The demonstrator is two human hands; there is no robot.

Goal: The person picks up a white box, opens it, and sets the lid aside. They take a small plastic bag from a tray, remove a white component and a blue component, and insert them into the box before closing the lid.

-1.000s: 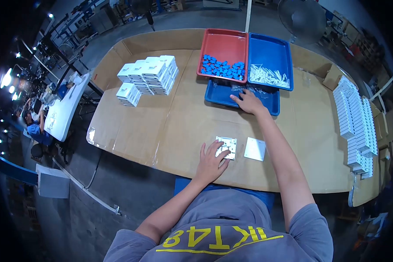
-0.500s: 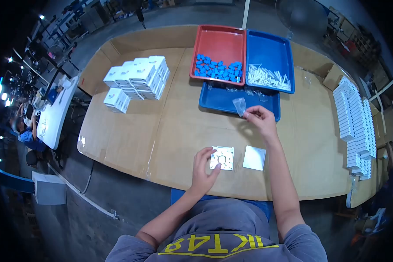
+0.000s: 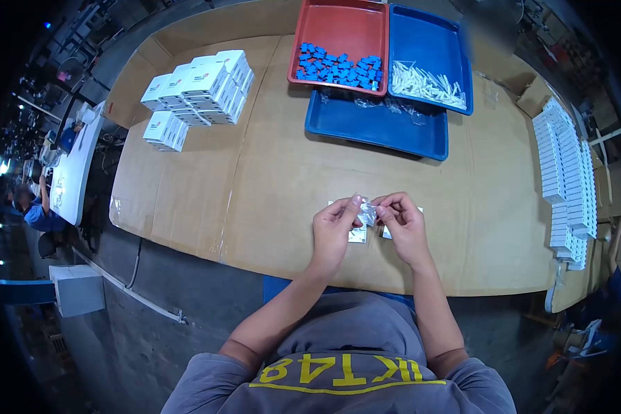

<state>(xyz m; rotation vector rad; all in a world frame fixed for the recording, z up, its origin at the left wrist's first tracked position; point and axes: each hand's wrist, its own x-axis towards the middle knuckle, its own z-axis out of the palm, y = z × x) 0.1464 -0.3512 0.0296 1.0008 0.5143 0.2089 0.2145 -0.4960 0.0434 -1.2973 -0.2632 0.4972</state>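
A small clear plastic bag (image 3: pixel 367 212) is stretched between my two hands near the front of the table. My left hand (image 3: pixel 336 226) pinches its left side, thumb against fingers. On the other side my right hand (image 3: pixel 401 224) grips the bag with thumb and fingertips. Whatever is inside the bag is too small to tell. Beneath the hands lies a white square plate with fittings (image 3: pixel 357 235), mostly covered by my left hand. A second white plate (image 3: pixel 386 233) shows only a sliver behind my right hand.
Ahead stand a red tray (image 3: pixel 341 27) of blue plastic pieces (image 3: pixel 338 67) and a blue tray (image 3: pixel 424 41) of white sticks (image 3: pixel 426 84). Below them is another blue tray (image 3: pixel 372 134) with clear bags. White boxes (image 3: pixel 203 79) are stacked left; white parts (image 3: pixel 566 183) stand right.
My right hand has brought the plastic bag from the lower blue tray back toward me. My left hand has left the plate and taken hold of the bag. The view has tilted down.
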